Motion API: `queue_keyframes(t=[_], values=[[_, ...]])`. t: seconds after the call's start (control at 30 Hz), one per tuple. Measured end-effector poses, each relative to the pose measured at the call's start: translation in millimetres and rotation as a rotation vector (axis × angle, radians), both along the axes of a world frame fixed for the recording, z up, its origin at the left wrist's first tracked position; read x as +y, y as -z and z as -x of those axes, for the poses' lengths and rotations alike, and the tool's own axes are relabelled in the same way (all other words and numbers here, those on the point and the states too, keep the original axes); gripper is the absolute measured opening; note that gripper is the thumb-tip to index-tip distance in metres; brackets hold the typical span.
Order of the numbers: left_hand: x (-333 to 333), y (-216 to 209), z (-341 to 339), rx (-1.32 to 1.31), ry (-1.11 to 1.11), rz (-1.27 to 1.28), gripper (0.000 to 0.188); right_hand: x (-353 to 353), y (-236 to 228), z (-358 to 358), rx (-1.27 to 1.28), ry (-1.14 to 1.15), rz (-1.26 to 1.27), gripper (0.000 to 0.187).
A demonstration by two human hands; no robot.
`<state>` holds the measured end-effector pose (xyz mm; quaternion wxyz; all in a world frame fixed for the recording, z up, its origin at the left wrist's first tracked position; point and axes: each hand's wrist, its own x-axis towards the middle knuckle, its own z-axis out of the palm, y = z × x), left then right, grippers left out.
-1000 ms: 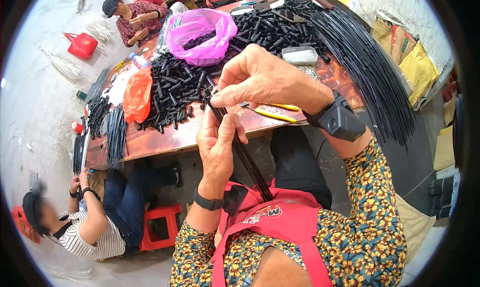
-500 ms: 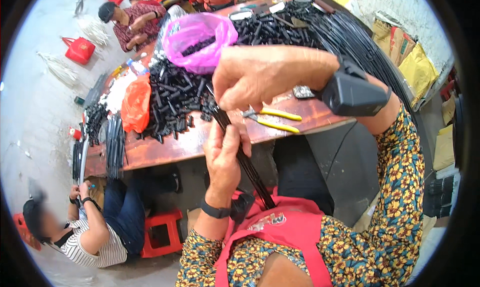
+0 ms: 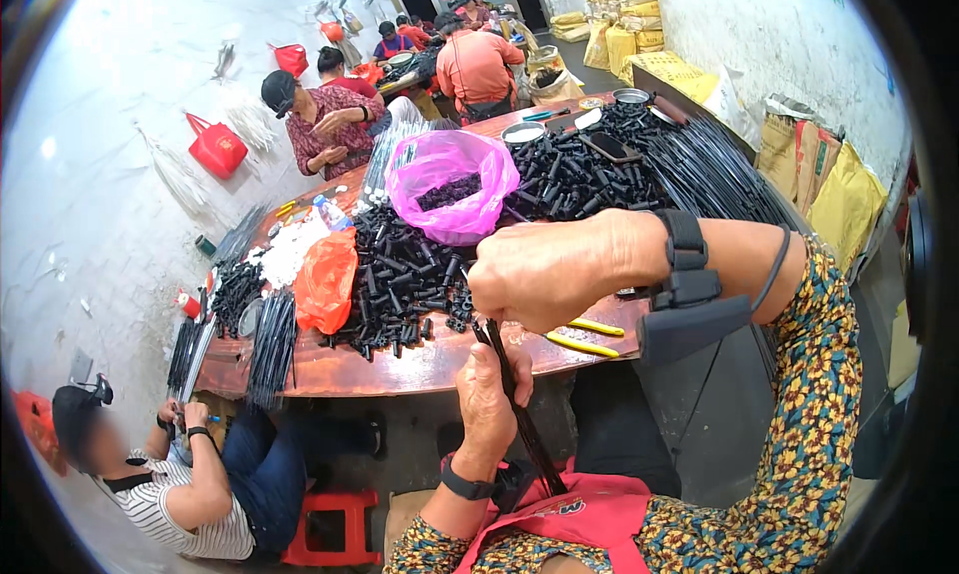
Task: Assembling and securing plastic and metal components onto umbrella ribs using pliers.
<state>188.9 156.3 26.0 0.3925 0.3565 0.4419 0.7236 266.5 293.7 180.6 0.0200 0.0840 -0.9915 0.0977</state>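
My left hand [image 3: 489,394] is closed around a bundle of thin black rods [image 3: 537,452], which slants from the table's near edge down to my red apron [image 3: 599,504]. My right hand [image 3: 544,274] is a closed fist just above the bundle's upper end. A thin tip shows at its left side, but what the fingers grip is hidden. Behind it spreads a heap of short black plastic tubes [image 3: 400,289]. Yellow-handled pliers [image 3: 582,347] lie on the table, partly covered by my right hand and wrist.
A pink plastic bag [image 3: 479,209] of black parts and an orange bag [image 3: 326,286] stand on the wooden table [image 3: 450,367]. Long black rods [image 3: 714,169] lie at the right. A co-worker in stripes [image 3: 210,504] sits at the left beside a red stool [image 3: 340,524]; others work farther back.
The view has tilted up, showing more of the room and shifting the table lower and rightward. My left hand still grips the rods; my right fist stays by their upper end.
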Motion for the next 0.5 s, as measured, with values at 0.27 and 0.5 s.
queue_keyframes(t=[0.27,0.5], values=[[-7,0,3,-0.05,0.09,-0.037,0.062,-16,-13,-7,0.219,-0.345,-0.515,0.014],[-8,5,13,0.028,0.057,-0.016,0.065,-2,12,-10,0.529,-0.173,-0.612,0.013]])
